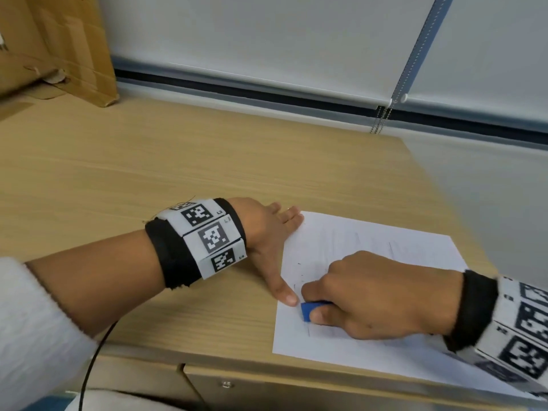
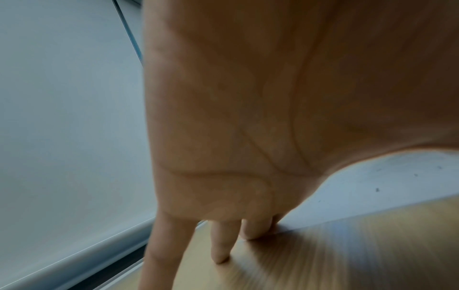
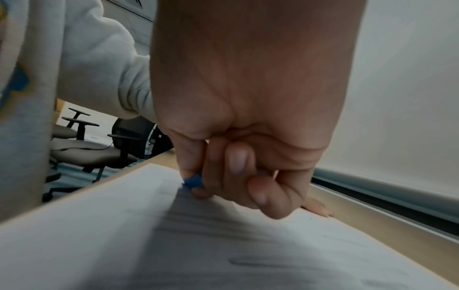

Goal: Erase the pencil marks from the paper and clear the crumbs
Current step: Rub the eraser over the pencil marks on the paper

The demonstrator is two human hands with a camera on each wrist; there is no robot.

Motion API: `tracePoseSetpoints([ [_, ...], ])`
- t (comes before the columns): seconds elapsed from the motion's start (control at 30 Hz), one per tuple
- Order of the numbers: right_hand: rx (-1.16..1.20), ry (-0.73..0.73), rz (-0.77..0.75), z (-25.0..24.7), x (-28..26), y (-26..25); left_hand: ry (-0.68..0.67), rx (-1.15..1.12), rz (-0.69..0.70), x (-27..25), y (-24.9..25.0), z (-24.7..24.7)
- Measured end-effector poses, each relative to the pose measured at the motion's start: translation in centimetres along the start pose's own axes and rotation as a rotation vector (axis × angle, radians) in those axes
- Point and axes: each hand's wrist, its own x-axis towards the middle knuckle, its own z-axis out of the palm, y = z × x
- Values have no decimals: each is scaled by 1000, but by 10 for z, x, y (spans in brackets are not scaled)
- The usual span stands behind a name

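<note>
A white sheet of paper (image 1: 370,241) with faint pencil lines lies on the wooden desk (image 1: 148,173) near its front right. My right hand (image 1: 364,295) pinches a small blue eraser (image 1: 308,311) between thumb and fingers, its tip down on the paper's left part; the same eraser (image 3: 193,181) shows in the right wrist view. My left hand (image 1: 272,232) lies flat with straight fingers on the paper's left edge, thumb (image 1: 284,292) beside the eraser. Dark crumbs (image 2: 377,189) dot the paper (image 2: 385,176) in the left wrist view.
A cardboard box (image 1: 59,46) stands at the desk's back left. A roller blind with a bead chain (image 1: 379,120) hangs behind the desk. A drawer front (image 1: 267,390) sits under the front edge. Office chairs (image 3: 99,145) stand behind me.
</note>
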Motion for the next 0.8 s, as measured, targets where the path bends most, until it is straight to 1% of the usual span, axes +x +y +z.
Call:
tracePoseSetpoints([
  [0.13, 38, 88, 113, -7, 14, 12, -2, 10, -3, 0, -1, 0],
  [0.2, 33, 77, 78, -2, 10, 10, -2, -3, -3, 1, -1, 0],
  [0.27, 31, 4, -18, 2, -1, 0, -3, -5, 1, 2, -1, 0],
  [0.33, 36, -31, -62, 1, -6, -7, -7, 2, 1, 2, -1, -1],
  [0.4, 19, 2, -31, -4, 1, -6, -8, 5, -4, 2, -1, -1],
  [0.5, 56, 72, 18, 0, 6, 0, -6, 5, -11, 3, -2, -2],
  [0.53, 50, 75, 0, 3, 4, -1, -5, 4, -10, 3, -3, -2],
  [0.63, 81, 25, -56, 10, -9, -6, -12, -8, -2, 3, -4, -2],
  [0.67, 121, 23, -46, 9, -10, -5, -7, -12, -1, 3, -4, -2],
  [0.73, 237, 69, 21, 9, -7, 4, 23, -7, 10, 1, -4, 0],
  [0.8, 301, 105, 81, 11, -3, 14, 89, 12, 36, -3, -4, 3],
])
